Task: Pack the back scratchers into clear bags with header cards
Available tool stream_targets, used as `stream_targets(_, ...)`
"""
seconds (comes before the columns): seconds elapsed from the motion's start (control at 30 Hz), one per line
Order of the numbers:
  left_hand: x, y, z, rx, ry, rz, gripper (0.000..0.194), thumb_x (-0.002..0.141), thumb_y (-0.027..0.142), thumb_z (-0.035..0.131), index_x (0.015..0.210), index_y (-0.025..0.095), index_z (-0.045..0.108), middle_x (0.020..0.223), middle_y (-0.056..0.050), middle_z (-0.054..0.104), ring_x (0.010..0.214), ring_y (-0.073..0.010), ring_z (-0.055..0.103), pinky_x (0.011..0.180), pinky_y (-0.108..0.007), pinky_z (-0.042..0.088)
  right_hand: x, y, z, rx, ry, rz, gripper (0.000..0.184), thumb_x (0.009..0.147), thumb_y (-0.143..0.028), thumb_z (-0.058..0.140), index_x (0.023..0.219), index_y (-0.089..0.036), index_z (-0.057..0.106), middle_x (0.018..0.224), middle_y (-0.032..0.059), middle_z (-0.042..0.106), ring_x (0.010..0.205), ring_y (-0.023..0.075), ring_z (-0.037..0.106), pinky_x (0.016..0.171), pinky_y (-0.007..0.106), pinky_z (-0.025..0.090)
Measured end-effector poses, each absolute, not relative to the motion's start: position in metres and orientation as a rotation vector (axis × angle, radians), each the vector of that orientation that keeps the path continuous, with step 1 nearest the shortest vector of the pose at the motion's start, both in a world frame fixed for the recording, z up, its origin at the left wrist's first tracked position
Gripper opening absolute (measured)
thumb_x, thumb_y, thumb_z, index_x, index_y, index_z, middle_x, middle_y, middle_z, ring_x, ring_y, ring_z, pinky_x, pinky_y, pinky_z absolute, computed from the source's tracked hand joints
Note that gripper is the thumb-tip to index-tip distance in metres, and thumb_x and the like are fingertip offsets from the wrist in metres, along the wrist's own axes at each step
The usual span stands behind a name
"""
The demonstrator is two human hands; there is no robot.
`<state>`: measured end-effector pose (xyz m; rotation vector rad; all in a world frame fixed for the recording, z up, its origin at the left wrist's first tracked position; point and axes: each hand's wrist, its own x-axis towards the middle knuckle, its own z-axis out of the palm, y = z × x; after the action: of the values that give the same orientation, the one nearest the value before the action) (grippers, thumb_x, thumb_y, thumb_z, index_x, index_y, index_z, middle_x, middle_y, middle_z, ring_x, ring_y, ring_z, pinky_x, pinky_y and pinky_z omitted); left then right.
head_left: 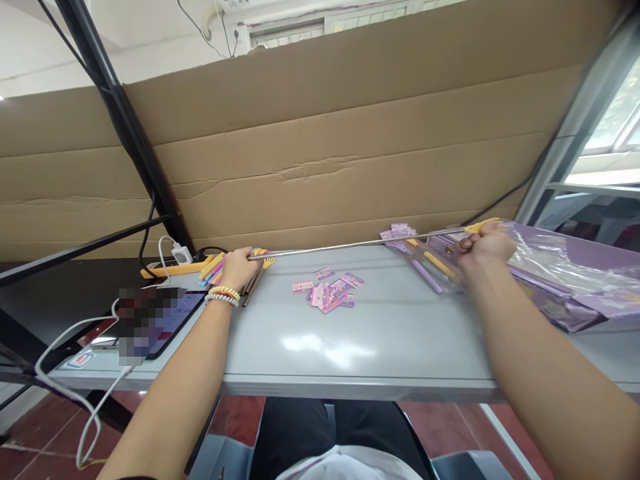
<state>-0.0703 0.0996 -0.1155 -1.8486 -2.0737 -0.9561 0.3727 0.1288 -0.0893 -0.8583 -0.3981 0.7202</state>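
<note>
My left hand [238, 268], with beaded bracelets on its wrist, is closed around the left end of a stretched-out telescopic back scratcher [345, 245]. Its thin metal rod runs across to my right hand [486, 249], which is wrapped round the yellow handle end. Under and beside my left hand lies a bunch of back scratchers with yellow, pink and purple handles [213, 270], partly hidden by the fingers. Left of my right hand, purple and yellow back scratchers [425, 267] lie in clear plastic. Small pink and purple cards [333, 293] are scattered between my hands on the grey table [400, 340].
On the right stands a purple box with clear plastic wrap [565, 267]. A tablet [175, 323] and white cables [75, 393] lie at the left, near a yellow power strip [175, 269]. Behind the table rises a cardboard sheet [325, 147], beside a black metal post [125, 113].
</note>
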Motion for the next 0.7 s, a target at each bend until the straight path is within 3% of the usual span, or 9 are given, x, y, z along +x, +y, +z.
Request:
stream_targets(0.4,-0.083,0.102,-0.117,-1.864,-2.132,-1.003,0.025,0.069,0.037,0.052,0.067,0.016,0.066,0.058,-0.001,0.062,0.060,-0.0156,0.052,0.055,-0.024,0.033,0.363,0.126,-0.090,-0.941,-0.505,0.773,0.027,0.089,-0.012,0.043,0.064,-0.020,0.037,0.039,-0.0089,0.032,0.034,0.0039,0.027,0.037,0.018,0.021)
stream_targets(0.7,-0.088,0.103,-0.117,-1.586,-2.151,-0.943,0.025,0.073,0.036,0.049,0.079,0.021,0.068,0.080,-0.008,0.070,0.078,-0.0232,0.060,0.065,-0.029,0.040,0.356,0.129,-0.092,-0.964,-0.529,0.711,0.024,0.089,-0.012,0.041,0.067,-0.020,0.037,0.040,-0.0093,0.032,0.035,0.0039,0.028,0.035,0.017,0.020)
